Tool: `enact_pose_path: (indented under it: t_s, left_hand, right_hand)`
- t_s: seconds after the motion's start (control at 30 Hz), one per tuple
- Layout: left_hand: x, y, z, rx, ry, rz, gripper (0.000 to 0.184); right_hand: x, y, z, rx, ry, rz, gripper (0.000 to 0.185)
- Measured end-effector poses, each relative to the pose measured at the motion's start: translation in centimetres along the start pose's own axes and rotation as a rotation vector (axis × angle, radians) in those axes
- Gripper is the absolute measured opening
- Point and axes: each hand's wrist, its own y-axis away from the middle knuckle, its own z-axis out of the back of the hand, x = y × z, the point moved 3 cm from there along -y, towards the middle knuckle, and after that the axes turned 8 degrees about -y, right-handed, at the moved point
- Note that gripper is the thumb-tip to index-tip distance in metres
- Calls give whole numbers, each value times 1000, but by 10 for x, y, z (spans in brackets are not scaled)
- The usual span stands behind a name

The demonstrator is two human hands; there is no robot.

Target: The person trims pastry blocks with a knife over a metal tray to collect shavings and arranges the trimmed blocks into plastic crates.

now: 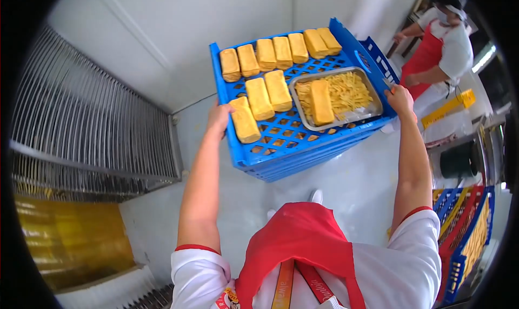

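Now both hands, left and right, in a closed grip on opposite sides of the blue crate, golden blocks along its back and left, steel tray at its right.

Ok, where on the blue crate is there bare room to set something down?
On the crate, bare lattice lies between the nearest loaf, the tray and the near rim; a narrower strip separates tray and back loaves. Crowded: the back loaves, and the tray, mostly covered by shreds.
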Motion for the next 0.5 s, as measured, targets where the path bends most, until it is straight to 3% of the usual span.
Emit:
enact_pose_path:
  t_s: [0.2,0.27,0.33,0.37,0.43,0.47,0.5]
  left_hand:
    - [-21,3,3,7,-4,98,60]
    - [-23,-4,6,-54,-148,11,58]
    - [-62,26,-4,-704,-1164,-390,52]
    - [-76,41,-14,-730,-1171,-372,52]
    - [-90,62,-42,-380,-1268,-239,49]
    - [-85,64,-52,-385,-1282,-237,49]
    - [-69,64,-64,-206,-1362,-62,47]
  right_hand:
    - [5,18,-5,-51,-48,2,35]
    - [6,21,1,-37,-39,11,32]
    - [5,20,-2,-45,-63,53,29]
    - [5,21,-2,-42,-72,42,28]
    - [-1,17,-14,-45,-55,80,23]
    - [-5,18,-22,-39,-69,78,23]
    - [-9,20,-26,-35,-56,102,21]
